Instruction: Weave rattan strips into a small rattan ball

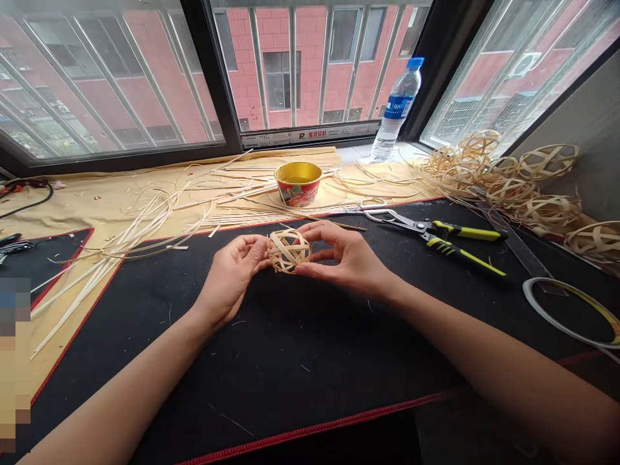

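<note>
Between my two hands is a small woven ball of pale bamboo strips (289, 250), with gaps showing between the strips. My left hand (237, 268) pinches its left side between thumb and fingers. On the opposite side, my right hand (336, 255) curves round the ball, thumb low and fingertips along its upper right edge. Both hands are just above a black mat (300, 361) with red stitched edging. The far side of the ball and some fingertips are hidden.
Behind the hands stands a paper bowl (299, 187). Loose bamboo strips (140, 226) spread leftward. Pliers (465, 242), scissors (392, 216), a steel ruler (527, 258) and a tape roll (533, 303) lie right. More woven balls (527, 174) pile beyond; a water bottle (397, 106) stands by the window.
</note>
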A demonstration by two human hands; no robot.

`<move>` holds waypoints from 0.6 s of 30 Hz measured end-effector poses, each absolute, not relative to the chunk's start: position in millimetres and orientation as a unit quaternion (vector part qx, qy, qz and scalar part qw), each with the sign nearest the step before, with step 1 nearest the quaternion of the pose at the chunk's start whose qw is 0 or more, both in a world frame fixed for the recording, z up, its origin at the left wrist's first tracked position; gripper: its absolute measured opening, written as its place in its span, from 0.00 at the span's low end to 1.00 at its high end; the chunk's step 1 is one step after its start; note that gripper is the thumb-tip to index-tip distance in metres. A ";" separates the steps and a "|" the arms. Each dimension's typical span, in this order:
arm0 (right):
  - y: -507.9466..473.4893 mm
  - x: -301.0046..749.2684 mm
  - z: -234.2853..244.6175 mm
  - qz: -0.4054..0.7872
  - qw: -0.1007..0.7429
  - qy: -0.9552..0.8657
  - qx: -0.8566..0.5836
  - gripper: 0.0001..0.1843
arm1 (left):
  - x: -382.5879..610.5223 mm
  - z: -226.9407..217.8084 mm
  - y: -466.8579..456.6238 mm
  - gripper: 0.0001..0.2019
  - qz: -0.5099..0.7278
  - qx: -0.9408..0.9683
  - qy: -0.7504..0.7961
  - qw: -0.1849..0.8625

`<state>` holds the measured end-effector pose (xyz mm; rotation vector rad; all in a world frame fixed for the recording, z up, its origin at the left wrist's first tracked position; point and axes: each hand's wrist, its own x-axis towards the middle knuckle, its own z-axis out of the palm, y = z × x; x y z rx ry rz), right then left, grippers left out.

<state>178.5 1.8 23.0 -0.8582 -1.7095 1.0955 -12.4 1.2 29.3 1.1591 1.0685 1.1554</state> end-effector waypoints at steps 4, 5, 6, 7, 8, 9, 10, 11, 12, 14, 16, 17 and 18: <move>1.5 179.2 21.5 0.352 0.468 -0.724 -0.364 0.16 | -12.0 30.0 -4.2 0.12 0.523 0.564 0.481 0.421; 1.3 179.6 21.0 0.317 0.467 -0.739 -0.369 0.15 | -11.8 31.0 -6.1 0.11 0.513 0.581 0.483 0.407; 0.9 179.9 20.3 0.284 0.463 -0.753 -0.372 0.14 | -11.6 32.1 -7.8 0.10 0.502 0.592 0.487 0.399; 0.5 180.1 19.6 0.259 0.459 -0.764 -0.372 0.14 | -11.3 32.9 -9.3 0.09 0.494 0.597 0.490 0.399; 0.1 180.2 18.7 0.244 0.457 -0.772 -0.369 0.13 | -10.9 33.4 -10.3 0.09 0.491 0.595 0.491 0.404; -0.2 180.1 17.9 0.238 0.455 -0.776 -0.365 0.13 | -10.7 33.6 -10.9 0.10 0.493 0.588 0.491 0.413; -0.5 179.9 17.2 0.237 0.455 -0.779 -0.360 0.13 | -10.5 33.5 -11.0 0.11 0.498 0.577 0.490 0.423; -0.7 179.6 16.6 0.239 0.455 -0.781 -0.355 0.13 | -10.4 33.1 -10.6 0.12 0.504 0.566 0.487 0.435; -0.7 179.3 16.2 0.239 0.455 -0.783 -0.350 0.13 | -10.4 32.7 -10.1 0.13 0.509 0.556 0.482 0.447; -0.5 178.9 16.0 0.232 0.455 -0.789 -0.342 0.13 | -10.6 31.9 -8.9 0.15 0.509 0.548 0.469 0.469; 0.0 179.0 16.2 0.217 0.456 -0.795 -0.337 0.12 | -10.8 31.5 -8.3 0.15 0.507 0.548 0.459 0.482; 0.3 179.2 16.3 0.205 0.455 -0.798 -0.337 0.11 | -10.7 31.6 -8.3 0.15 0.505 0.546 0.457 0.489; 0.6 179.5 16.4 0.188 0.454 -0.803 -0.338 0.10 | -10.7 31.7 -8.6 0.16 0.501 0.542 0.457 0.496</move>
